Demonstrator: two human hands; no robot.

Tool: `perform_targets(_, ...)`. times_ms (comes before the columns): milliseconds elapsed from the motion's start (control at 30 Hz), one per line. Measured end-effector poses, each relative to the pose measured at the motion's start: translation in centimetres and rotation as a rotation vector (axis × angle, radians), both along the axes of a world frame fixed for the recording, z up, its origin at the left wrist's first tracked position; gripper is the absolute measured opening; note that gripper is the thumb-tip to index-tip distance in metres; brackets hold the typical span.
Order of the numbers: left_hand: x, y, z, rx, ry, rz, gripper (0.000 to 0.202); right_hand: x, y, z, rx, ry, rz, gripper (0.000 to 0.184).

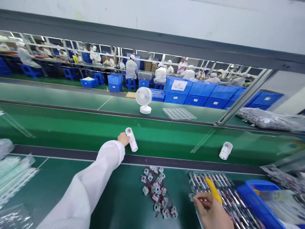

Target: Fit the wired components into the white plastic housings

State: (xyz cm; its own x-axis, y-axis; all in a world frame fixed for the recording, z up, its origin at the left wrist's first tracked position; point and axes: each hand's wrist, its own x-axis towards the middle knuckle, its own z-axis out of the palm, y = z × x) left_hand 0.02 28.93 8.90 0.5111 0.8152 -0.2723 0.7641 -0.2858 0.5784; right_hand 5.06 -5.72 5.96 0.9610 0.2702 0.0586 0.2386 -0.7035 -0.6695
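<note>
My left hand point(123, 139), in a white sleeve, is closed on the edge of a slim white plastic housing point(133, 144) over the green belt. At the lower right my right hand point(212, 211) pinches a small pale part with thin red wires point(191, 196); its details are blurred. A yellow pointed piece point(213, 190) sticks out at the index finger; whether it is a finger cover or a tool, I cannot tell. Between my hands lies a pile of small clear parts with red wires point(157, 190). Beside the right hand is a tray of rows of shiny metallic parts point(221, 187).
Another white housing point(226, 150) lies on the green belt point(166, 136) at right. A white fan point(144, 99) and a clear grid tray point(179, 114) stand on the ledge behind. At right is a blue bin point(259, 197); plastic-wrapped strips point(16, 178) lie left. Co-workers sit beyond.
</note>
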Motion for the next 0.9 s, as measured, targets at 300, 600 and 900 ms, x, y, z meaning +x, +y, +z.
perform_targets(300,-14.6,-11.2,0.4,0.101,0.099,-0.279,0.011,1.5,-1.0,-0.8,-0.074,-0.107,0.192,0.028)
perform_targets(600,-24.2,-15.3,1.2,0.26,0.007,0.024,0.025,-9.0,8.2,-1.6,0.153,-0.559,0.798,0.024)
perform_targets(900,-37.0,-15.1,-4.6,0.157,0.042,0.614,0.063,-11.4,13.6,-2.0,0.08,-0.569,1.212,0.022)
